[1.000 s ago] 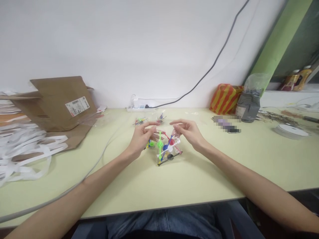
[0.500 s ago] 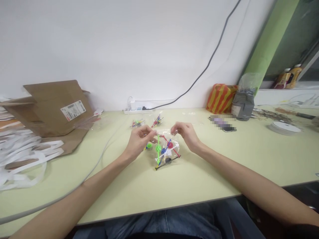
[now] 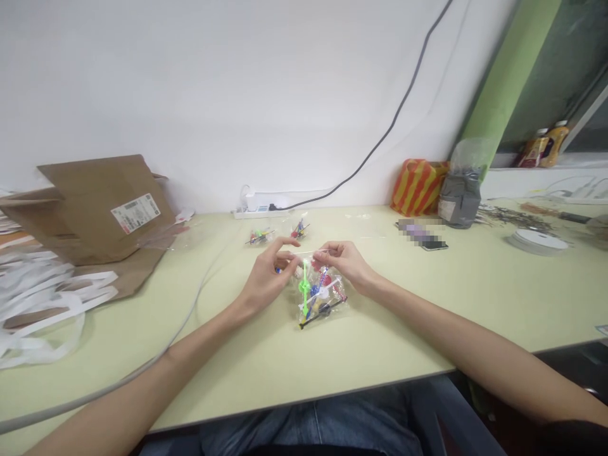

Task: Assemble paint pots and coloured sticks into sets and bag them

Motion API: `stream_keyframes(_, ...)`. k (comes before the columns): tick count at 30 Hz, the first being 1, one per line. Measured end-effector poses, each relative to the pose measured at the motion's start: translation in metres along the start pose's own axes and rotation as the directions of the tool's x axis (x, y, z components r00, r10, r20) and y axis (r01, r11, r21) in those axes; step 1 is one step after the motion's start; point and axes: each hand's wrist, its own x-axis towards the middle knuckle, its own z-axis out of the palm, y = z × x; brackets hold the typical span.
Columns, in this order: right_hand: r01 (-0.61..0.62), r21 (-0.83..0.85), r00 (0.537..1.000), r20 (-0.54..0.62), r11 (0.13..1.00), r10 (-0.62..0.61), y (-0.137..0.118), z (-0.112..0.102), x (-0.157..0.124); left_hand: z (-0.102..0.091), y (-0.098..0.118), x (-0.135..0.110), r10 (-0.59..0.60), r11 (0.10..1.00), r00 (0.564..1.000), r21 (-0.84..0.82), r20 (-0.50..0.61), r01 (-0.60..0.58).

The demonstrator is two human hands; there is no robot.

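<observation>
The left hand (image 3: 268, 275) and the right hand (image 3: 344, 266) meet over the middle of the worktop (image 3: 389, 335), each with its grip pinched closed on the top edge of a small clear bag (image 3: 323, 296). The left thumb and forefinger nip the left corner and the right fingertips nip the right corner, so the edge is stretched taut between them. The bag hangs tilted, its lower end touching the worktop, and it holds bright plastic parts in green, blue, red and black.

Just behind the hands lie two more small packets (image 3: 259, 236) of the same coloured parts, with a white power strip (image 3: 259, 208) against the wall beyond them. A grey cable (image 3: 187, 320) curves across the worktop close by the left forearm. Further left, a cardboard box (image 3: 104, 206) and a heap of white strips (image 3: 42, 304) crowd that side.

To the right there is bare surface between the right forearm and a phone (image 3: 422, 235), a striped bag (image 3: 418, 187) and a grey pouch (image 3: 458, 197), all well apart from the hands. The front edge of the worktop runs beneath both forearms, with open surface between it and the bag.
</observation>
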Motion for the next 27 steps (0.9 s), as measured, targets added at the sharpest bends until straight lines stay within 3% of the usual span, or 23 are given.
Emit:
stream_keyframes(4,0.022,-0.097,1.0,-0.008,0.995,-0.023,0.008,-0.02,0.016,0.0,-0.003,-0.002,0.15,0.932,0.988,0.329,0.038,-0.154)
stream_keyframes(7,-0.031,-0.213,0.991,-0.136,0.977,0.002,0.01,-0.049,0.036,0.0,-0.005,-0.002,0.228,0.861,0.972,0.453,0.061,-0.23)
stream_keyframes(9,-0.1,-0.274,0.964,-0.265,0.957,0.025,0.011,-0.069,0.054,-0.001,-0.006,-0.001,0.268,0.837,0.958,0.468,0.1,-0.283)
stream_keyframes(13,-0.201,-0.34,0.928,-0.367,0.919,0.067,0.014,-0.097,0.1,-0.001,-0.008,0.0,0.334,0.813,0.924,0.439,0.189,-0.383)
stream_keyframes(20,-0.306,-0.506,0.915,-0.391,0.806,0.102,0.032,-0.094,0.172,0.0,-0.007,-0.003,0.374,0.79,0.885,0.405,0.276,-0.46)
stream_keyframes(24,-0.264,-0.652,0.927,-0.374,0.711,0.002,0.031,-0.099,0.189,-0.001,-0.007,-0.003,0.377,0.768,0.869,0.415,0.321,-0.487)
stream_keyframes(27,-0.251,-0.766,0.931,-0.358,0.592,-0.07,0.02,-0.117,0.181,-0.002,-0.007,-0.002,0.378,0.756,0.856,0.416,0.352,-0.505)
